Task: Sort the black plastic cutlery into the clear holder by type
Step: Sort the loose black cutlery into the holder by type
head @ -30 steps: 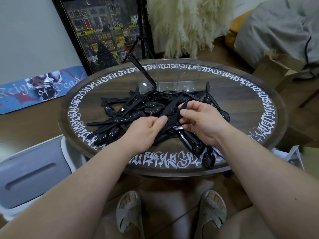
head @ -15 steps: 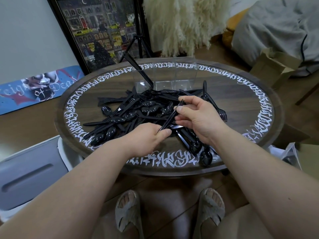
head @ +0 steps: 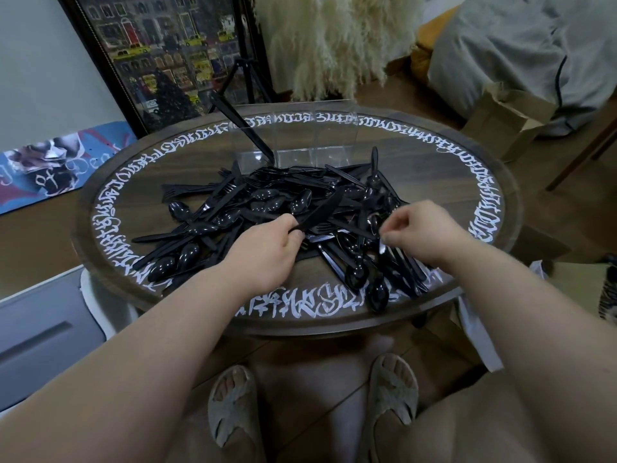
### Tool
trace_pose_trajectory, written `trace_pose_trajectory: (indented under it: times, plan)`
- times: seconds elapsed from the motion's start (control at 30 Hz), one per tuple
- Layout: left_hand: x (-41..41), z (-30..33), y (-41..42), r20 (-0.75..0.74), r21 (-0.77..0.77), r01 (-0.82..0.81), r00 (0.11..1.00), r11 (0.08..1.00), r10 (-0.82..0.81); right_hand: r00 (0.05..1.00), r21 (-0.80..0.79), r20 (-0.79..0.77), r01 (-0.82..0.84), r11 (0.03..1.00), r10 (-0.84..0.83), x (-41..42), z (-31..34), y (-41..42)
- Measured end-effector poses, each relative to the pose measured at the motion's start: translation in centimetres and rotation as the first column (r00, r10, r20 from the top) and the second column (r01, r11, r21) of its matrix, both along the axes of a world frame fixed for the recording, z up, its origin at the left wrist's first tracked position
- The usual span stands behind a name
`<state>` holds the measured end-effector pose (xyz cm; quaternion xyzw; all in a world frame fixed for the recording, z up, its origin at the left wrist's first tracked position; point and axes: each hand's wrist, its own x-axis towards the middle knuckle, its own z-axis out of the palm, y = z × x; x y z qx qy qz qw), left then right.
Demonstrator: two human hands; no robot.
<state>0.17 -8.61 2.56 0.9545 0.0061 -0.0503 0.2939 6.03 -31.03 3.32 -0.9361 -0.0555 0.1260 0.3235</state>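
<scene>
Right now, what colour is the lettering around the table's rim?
White, on the dark wood table, seen from the head view.

Two bare forearms reaching forward from the lower corners, left hand [head: 267, 252] knuckles up, fingers curled, pinching a black knife [head: 317, 213] by its handle end, right hand [head: 424, 233] apart from it, palm down, fingers loosely curled, thumb and forefinger close together, holding nothing visible
</scene>
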Motion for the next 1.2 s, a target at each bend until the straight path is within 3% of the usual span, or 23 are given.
trace_pose_trajectory:
  times: [0.27,0.67,1.07,1.2]
  plan:
    - [0.8,-1.2,-2.2,-0.036,0.017,0.045,0.998,0.999,-0.044,0.998,-0.282,-0.048,0.034,0.959,-0.05,0.5,-1.7,-3.8]
    - [2.1,-2.2,-4.3,-0.03,0.038,0.021,0.999,0.999,-0.02,0.996,-0.382,0.016,0.089,0.92,-0.089,1.2,-2.8,-3.0]
    - [3.2,-2.0,-4.4,0.001,0.013,-0.073,0.997,0.997,0.073,0.997,-0.344,0.007,0.069,0.936,-0.071,1.1,-2.4,-2.3]
    - [3.2,-1.8,-4.5,-0.022,-0.042,-0.101,0.995,0.994,0.1,0.992,-0.194,0.019,0.124,0.973,-0.123,1.0,-1.8,-2.4]
